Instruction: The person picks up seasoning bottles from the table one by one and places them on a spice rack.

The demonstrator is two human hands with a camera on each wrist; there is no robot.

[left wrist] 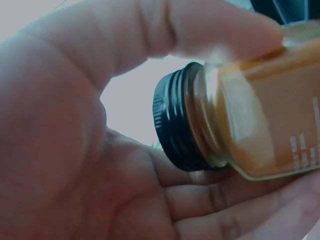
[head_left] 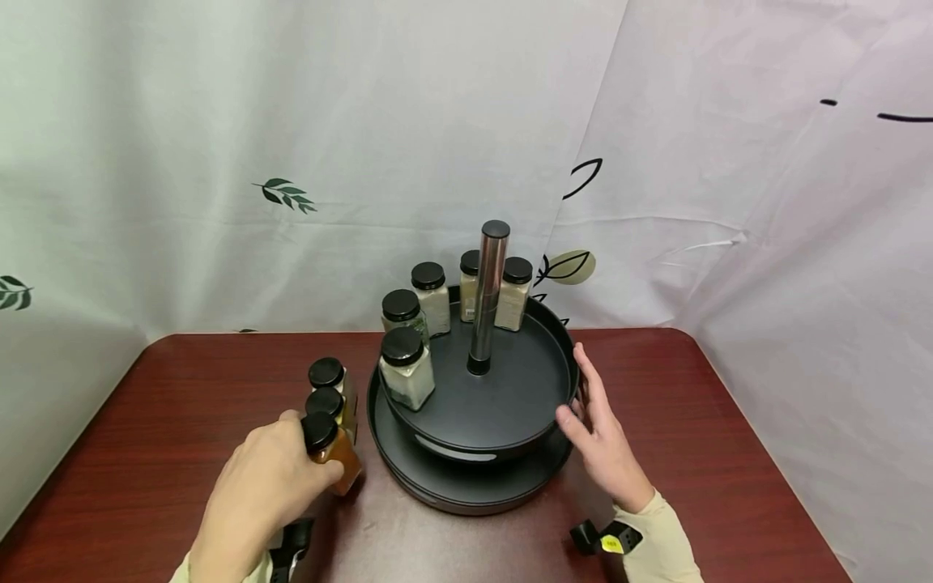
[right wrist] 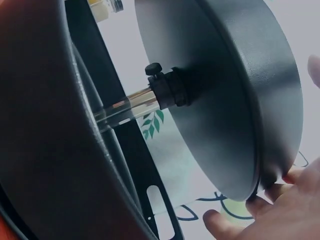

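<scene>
Your left hand (head_left: 266,474) pinches the orange jar (head_left: 344,463) by its body, thumb opposite fingers, likely so the grip stays off the lid (head_left: 319,431). Your right hand (head_left: 605,441), thumb and forefinger apart, touches the upper tray (head_left: 510,409) at its four o'clock edge, probably steadying it. From that hand, the orange jar lies toward nine o'clock; two more jars (head_left: 325,402) stand at the jar's twelve.
</scene>
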